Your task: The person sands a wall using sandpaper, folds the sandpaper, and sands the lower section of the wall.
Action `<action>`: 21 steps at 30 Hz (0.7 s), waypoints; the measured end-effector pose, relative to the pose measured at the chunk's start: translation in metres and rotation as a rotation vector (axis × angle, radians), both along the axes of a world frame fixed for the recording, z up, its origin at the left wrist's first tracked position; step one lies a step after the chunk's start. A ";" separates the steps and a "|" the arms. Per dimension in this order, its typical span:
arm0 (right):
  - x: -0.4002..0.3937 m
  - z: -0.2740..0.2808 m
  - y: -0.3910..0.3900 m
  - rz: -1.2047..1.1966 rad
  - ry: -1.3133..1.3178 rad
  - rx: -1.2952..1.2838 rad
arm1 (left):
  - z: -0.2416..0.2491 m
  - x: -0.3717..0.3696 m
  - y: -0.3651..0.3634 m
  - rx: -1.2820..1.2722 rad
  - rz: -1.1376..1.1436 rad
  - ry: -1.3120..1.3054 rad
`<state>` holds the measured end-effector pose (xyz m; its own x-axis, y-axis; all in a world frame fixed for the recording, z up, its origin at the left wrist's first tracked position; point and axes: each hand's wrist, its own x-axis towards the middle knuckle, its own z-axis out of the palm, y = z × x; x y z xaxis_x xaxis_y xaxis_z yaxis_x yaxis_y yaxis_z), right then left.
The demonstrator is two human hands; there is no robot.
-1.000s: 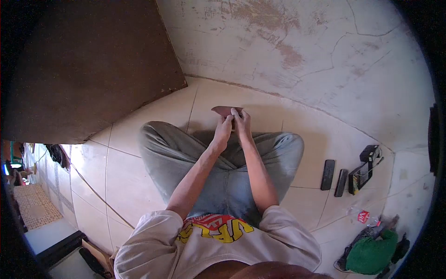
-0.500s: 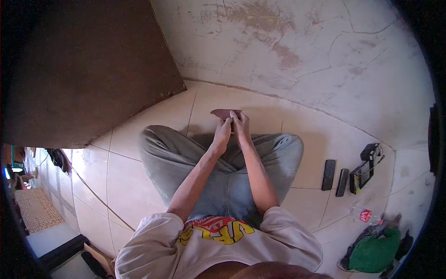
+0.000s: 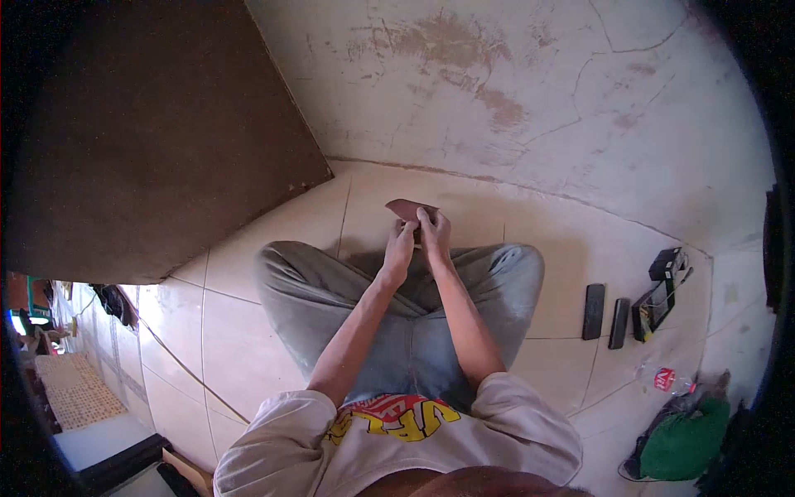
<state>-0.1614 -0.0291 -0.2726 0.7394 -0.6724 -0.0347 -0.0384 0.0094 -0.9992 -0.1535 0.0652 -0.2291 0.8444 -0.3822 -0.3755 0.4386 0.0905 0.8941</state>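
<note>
A reddish-brown sheet of sandpaper [image 3: 408, 209] is held up in front of my crossed legs, its left end curling away. My left hand [image 3: 400, 242] is closed, gripping the lower edge of the sheet. Close beside it, my right hand [image 3: 434, 231] pinches the sheet's right part, thumb on top. Both forearms reach out over my grey-blue trousers [image 3: 306, 290]. Part of the sheet below the thumbs is hidden by my fingers.
Ahead rises a cracked, patchy wall [image 3: 497, 99]; a large dark brown panel [image 3: 166, 141] stands at the left. On the tiled floor [image 3: 236, 319], to the right, lie two dark oblong objects [image 3: 593, 311], a black device [image 3: 656, 306], a plastic bottle [image 3: 665, 380] and green cloth [image 3: 683, 443].
The sandpaper has turned in my hands, its left end now tilting up and its right end lower. Both hands stay on it. The whole view has shifted slightly.
</note>
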 end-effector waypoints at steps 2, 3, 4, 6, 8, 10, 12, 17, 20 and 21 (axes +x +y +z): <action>0.001 0.002 -0.007 -0.052 0.031 0.035 | -0.009 -0.001 0.000 0.077 -0.008 -0.050; 0.002 0.004 -0.012 -0.103 0.071 0.072 | -0.007 -0.006 0.004 -0.050 -0.023 -0.036; 0.004 0.016 -0.016 -0.104 0.058 0.073 | -0.005 -0.007 0.005 -0.177 -0.039 -0.024; 0.003 0.047 -0.027 -0.073 0.171 0.190 | -0.013 -0.001 -0.001 -0.093 -0.016 0.053; 0.016 0.069 -0.041 -0.105 0.176 0.191 | -0.019 0.000 0.001 -0.035 -0.044 0.065; 0.035 0.068 -0.067 -0.181 0.140 0.047 | -0.014 -0.005 0.005 -0.097 -0.039 0.011; 0.066 0.069 -0.091 -0.233 0.040 -0.125 | -0.016 -0.002 0.004 -0.085 -0.044 0.041; 0.073 0.123 -0.084 -0.127 -0.120 -0.170 | -0.010 0.000 0.004 -0.008 -0.026 0.063; 0.075 0.071 -0.090 -0.264 -0.242 -0.321 | -0.015 0.000 0.001 -0.023 -0.010 0.029; 0.069 0.058 -0.092 -0.210 -0.056 -0.117 | -0.012 0.000 0.001 -0.030 -0.018 0.029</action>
